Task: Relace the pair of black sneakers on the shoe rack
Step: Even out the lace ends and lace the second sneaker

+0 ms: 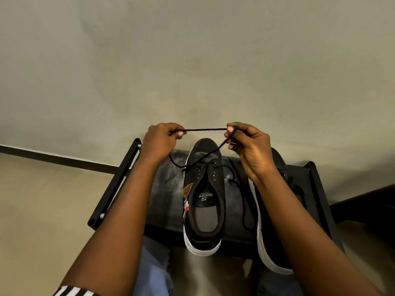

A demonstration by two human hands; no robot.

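Bare forearms reach in from the bottom edge, a striped cuff [72,291] on the left one, and lead up to the job. One black sneaker [203,199] sits in the middle of the shoe rack [166,189], toe towards the wall, its heel overhanging the near edge. Its lace [205,130] is threaded only at the toe end; the eyelets nearer the tongue opening show bare, so by the look of it most of this shoe is yet to be laced. From those front eyelets the lace climbs to the right hand [248,144], which pinches it between thumb and curled fingers, then runs taut and level across to the left hand [162,137], which pinches it the same way. Both hands hold it above the toe of the shoe, close to the wall. A short tail hangs below the left hand towards the shoe. Just to the right a dark cord [245,201] lies slack on the rack; whether it belongs to this lace or the other shoe cannot be told. The second sneaker [259,231] lies beyond it, largely hidden by the right forearm, so its lacing cannot be judged. Behind stands a plain wall [192,60]; pale floor [42,199] lies to the left.
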